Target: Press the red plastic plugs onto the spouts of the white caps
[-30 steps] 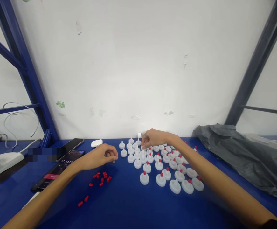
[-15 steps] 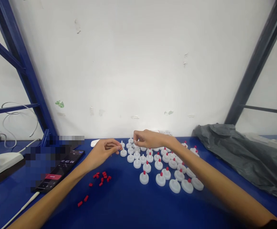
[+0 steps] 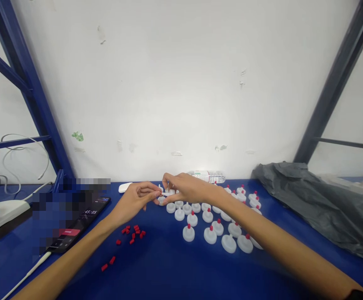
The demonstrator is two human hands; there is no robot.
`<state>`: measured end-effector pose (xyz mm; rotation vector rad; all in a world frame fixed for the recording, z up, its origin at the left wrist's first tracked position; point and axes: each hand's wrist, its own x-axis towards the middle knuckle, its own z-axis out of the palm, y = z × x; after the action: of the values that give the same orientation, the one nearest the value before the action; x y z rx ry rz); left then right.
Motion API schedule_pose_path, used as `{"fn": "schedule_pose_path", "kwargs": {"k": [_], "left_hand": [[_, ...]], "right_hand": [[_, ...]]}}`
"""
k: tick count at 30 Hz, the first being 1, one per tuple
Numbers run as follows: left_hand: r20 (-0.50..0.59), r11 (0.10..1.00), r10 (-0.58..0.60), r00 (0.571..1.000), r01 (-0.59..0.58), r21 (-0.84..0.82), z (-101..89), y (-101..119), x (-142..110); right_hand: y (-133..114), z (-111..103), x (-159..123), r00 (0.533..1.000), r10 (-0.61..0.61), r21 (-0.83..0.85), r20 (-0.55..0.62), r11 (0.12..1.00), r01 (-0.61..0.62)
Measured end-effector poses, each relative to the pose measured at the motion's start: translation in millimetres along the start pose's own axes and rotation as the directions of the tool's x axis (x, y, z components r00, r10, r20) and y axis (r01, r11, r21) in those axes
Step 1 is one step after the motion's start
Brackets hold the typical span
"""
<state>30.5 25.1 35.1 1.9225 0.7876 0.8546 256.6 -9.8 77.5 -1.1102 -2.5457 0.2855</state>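
Both hands meet above the far left edge of a cluster of white round caps point(image 3: 210, 236) on the blue table point(image 3: 168, 271). My right hand point(image 3: 184, 189) pinches a white cap point(image 3: 165, 194) by its rim. My left hand point(image 3: 136, 199) is pinched, fingertips against that cap's spout; what they hold is too small to make out. Several caps near me carry red tips, while those under the hands are partly hidden. Loose red tips point(image 3: 133, 232) lie scattered on the table below my left hand.
A phone showing a timer point(image 3: 78, 227) lies at the left with a cable. A small white case point(image 3: 124, 187) and a plastic bottle point(image 3: 206, 176) lie by the wall. A grey plastic bag point(image 3: 321, 204) fills the right side. Blue rack posts stand at both sides.
My right hand lifted a white cap from the far rows and moved left. My left hand rose from the table near the red tips to meet it.
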Motion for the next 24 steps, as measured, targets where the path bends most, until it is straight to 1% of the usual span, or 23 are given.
{"fn": "schedule_pose_path", "kwargs": {"k": [5,9,11,15,18,20,22,24], "left_hand": [[0.002,0.999,0.007,1.000,-0.006,-0.048,0.5,2,0],[0.010,1.000,-0.021,1.000,0.021,-0.007,0.8,5,-2],[0.003,1.000,-0.024,1.000,0.024,0.018,1.6,5,-3],[-0.001,0.989,0.003,1.000,-0.003,0.149,5.0,4,-5],[0.003,0.946,0.103,0.995,-0.099,0.308,7.5,7,-8],[-0.006,0.912,0.168,0.986,-0.153,0.380,8.1,9,-9],[-0.019,0.902,0.181,0.983,-0.158,0.402,8.4,9,-10],[-0.033,0.915,0.160,0.987,-0.136,0.380,9.3,9,-11]], "right_hand": [[-1,0,0,1.000,-0.002,0.004,-0.003,1.000,0.002],[-2,-2,0,0.999,0.012,0.011,-0.043,1.000,-0.011],[-3,-3,0,0.998,0.000,0.017,-0.069,1.000,0.002],[-3,-1,3,0.985,-0.058,-0.025,-0.160,0.998,0.055],[-2,3,6,0.970,-0.108,-0.083,-0.216,0.992,0.092],[-1,7,7,0.959,-0.150,-0.122,-0.239,0.985,0.124],[0,9,8,0.950,-0.180,-0.154,-0.254,0.977,0.144],[0,11,7,0.948,-0.188,-0.167,-0.258,0.975,0.148]]}}
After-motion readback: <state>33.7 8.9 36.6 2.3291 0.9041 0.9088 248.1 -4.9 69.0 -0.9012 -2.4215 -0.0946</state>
